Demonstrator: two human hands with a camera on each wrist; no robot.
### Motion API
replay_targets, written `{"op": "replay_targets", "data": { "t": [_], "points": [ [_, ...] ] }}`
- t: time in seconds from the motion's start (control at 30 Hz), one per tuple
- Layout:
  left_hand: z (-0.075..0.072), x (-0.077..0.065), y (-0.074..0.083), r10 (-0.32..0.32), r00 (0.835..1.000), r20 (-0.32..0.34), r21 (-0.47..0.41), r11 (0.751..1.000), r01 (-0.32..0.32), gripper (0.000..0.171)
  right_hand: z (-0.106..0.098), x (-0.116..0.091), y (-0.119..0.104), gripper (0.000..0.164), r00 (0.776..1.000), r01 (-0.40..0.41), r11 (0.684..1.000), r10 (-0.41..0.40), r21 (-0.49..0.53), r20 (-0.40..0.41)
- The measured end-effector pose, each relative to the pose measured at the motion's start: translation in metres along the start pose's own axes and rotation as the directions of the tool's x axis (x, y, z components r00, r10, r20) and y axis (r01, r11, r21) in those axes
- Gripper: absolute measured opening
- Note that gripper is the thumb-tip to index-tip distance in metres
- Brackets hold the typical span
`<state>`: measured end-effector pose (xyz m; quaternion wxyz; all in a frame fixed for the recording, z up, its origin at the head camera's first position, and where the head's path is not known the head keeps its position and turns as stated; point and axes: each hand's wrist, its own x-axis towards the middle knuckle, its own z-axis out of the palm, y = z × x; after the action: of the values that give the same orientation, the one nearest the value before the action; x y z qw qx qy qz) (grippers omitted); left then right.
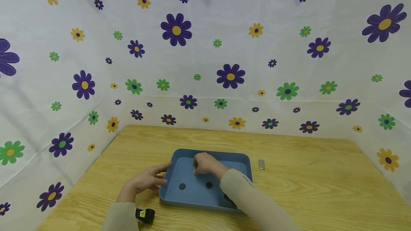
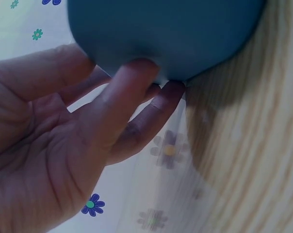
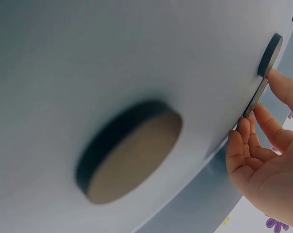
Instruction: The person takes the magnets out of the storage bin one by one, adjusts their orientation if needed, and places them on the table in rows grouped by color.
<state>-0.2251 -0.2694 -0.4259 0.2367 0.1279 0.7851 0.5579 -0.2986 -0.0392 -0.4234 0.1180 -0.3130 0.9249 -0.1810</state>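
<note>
A shallow blue tray point(image 1: 205, 204) sits on the table, with several dark round discs on its floor. One disc point(image 1: 182, 186) lies left of another disc point(image 1: 209, 185). My left hand point(image 1: 146, 180) touches the tray's left wall with extended fingertips; the left wrist view shows them against the blue side point(image 2: 166, 34). Inside the tray, my right hand point(image 1: 205, 163) pinches a small thin metallic rectangle point(image 3: 255, 98) between thumb and fingers. In the right wrist view this piece stands close beside a dark disc point(image 3: 270, 56), while a larger-looking disc point(image 3: 134, 155) is nearer the camera.
Another small metallic rectangle point(image 1: 261, 164) lies on the wooden table point(image 1: 308, 177) just right of the tray. A flower-printed white curtain point(image 1: 205, 56) surrounds the table at the back and sides. The right sleeve point(image 1: 250, 195) covers the tray's near right corner.
</note>
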Motion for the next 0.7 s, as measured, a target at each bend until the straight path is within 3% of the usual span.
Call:
{"op": "replay_targets", "data": {
  "t": [0.2, 0.7],
  "points": [
    [0.0001, -0.0002, -0.0002, 0.0, 1.0, -0.005, 0.0, 1.0, 0.0, 0.064, -0.0012, 0.0003, 0.0006, 0.031, 0.999, -0.028, 0.998, 0.027, 0.059, 0.023],
    [-0.0004, 0.0016, -0.0015, -0.002, 1.0, 0.001, -0.006, 1.0, 0.002, 0.065, 0.0002, 0.0016, 0.0031, 0.031, 0.999, 0.027, 0.999, -0.027, 0.037, 0.019]
  ]
}}
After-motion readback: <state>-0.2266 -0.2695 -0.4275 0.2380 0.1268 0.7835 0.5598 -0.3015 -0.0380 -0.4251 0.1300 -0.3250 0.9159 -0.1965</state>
